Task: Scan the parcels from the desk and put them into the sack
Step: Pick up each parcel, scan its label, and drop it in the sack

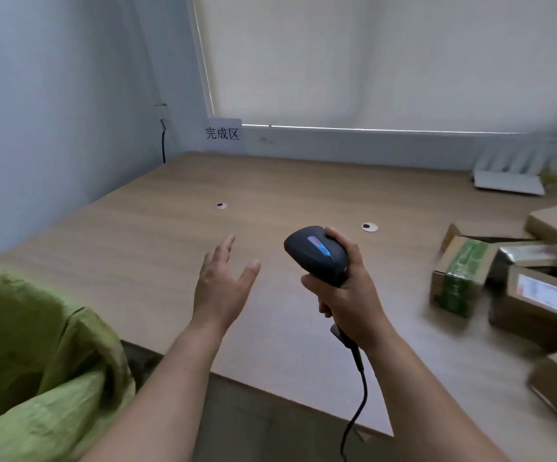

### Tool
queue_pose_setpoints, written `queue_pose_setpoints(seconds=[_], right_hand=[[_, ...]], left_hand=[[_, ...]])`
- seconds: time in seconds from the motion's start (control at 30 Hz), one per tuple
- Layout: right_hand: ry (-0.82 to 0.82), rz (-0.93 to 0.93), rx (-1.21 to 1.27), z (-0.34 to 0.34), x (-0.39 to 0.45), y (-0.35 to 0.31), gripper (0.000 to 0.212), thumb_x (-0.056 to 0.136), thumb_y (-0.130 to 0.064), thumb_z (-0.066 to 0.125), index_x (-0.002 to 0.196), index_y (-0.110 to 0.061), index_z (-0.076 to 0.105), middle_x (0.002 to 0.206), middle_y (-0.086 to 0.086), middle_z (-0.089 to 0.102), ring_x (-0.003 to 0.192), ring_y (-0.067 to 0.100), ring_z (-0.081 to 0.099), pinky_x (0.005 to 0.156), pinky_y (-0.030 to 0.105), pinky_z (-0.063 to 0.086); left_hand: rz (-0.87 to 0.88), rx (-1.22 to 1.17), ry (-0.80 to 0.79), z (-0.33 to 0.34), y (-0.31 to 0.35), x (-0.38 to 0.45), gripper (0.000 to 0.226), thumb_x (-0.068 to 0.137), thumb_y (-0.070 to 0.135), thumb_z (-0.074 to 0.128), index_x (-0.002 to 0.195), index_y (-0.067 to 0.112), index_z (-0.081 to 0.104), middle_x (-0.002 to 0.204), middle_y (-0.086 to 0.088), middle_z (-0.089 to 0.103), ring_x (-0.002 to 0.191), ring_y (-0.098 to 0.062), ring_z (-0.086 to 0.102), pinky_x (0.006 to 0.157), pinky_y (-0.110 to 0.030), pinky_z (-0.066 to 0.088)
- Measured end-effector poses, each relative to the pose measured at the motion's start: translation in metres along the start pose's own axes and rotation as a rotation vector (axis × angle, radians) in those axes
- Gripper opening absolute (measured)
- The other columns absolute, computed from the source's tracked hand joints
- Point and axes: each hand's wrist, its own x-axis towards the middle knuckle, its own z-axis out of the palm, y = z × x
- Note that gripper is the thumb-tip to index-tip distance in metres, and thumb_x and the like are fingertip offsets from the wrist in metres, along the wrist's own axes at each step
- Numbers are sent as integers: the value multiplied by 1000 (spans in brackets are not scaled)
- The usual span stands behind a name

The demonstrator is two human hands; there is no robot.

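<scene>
My right hand [344, 295] grips the handle of a black corded barcode scanner [317, 253], held upright above the middle of the wooden desk [170, 235]. My left hand [220, 285] hovers over the desk to the scanner's left, fingers straight and spread, holding nothing. Several cardboard parcels are piled at the desk's right side: one with green tape [459, 275] nearest my hands and one with a white label [544, 301] beside it. A green sack [37, 361] stands open at the lower left, beside the desk's edge.
A white paper sign [222, 135] leans on the back wall. A white router [507, 178] sits at the desk's far right. Two round cable holes [221, 205] [369, 227] mark the desktop. The scanner's cable [359, 405] hangs over the front edge.
</scene>
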Motion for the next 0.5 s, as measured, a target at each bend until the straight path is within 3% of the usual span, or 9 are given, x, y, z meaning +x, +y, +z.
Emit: queue_pose_setpoints(seconds=[0.07, 0.2, 0.3, 0.5], right_hand=[[51, 5, -6, -39, -3, 2, 74, 83, -3, 71, 116, -64, 46, 96, -23, 63, 54, 9, 52, 50, 21, 46], [163, 4, -4, -116, -15, 9, 76, 83, 0, 71, 115, -64, 47, 107, -6, 63, 54, 13, 51, 48, 23, 45], [243, 8, -10, -169, -27, 14, 78, 83, 2, 71, 114, -65, 48, 112, -6, 60, 55, 9, 51, 48, 22, 45], [415, -15, -20, -252, -45, 25, 75, 83, 5, 73, 127, -50, 47, 120, 0, 59, 65, 1, 56, 52, 14, 45]], left_hand=[[23, 1, -41, 36, 21, -3, 65, 87, 40, 61, 145, 28, 34, 137, 1, 45, 124, -13, 45, 95, -29, 39], [74, -8, -143, 111, 63, -12, 66, 87, 39, 63, 145, 28, 34, 138, 1, 45, 126, -15, 44, 100, -34, 40], [119, -36, -240, 164, 92, -24, 68, 87, 39, 63, 146, 29, 33, 141, 2, 43, 129, -15, 42, 103, -37, 39], [200, -13, -403, 247, 139, -37, 71, 85, 43, 64, 147, 27, 32, 140, -1, 43, 130, -17, 40, 103, -34, 37]])
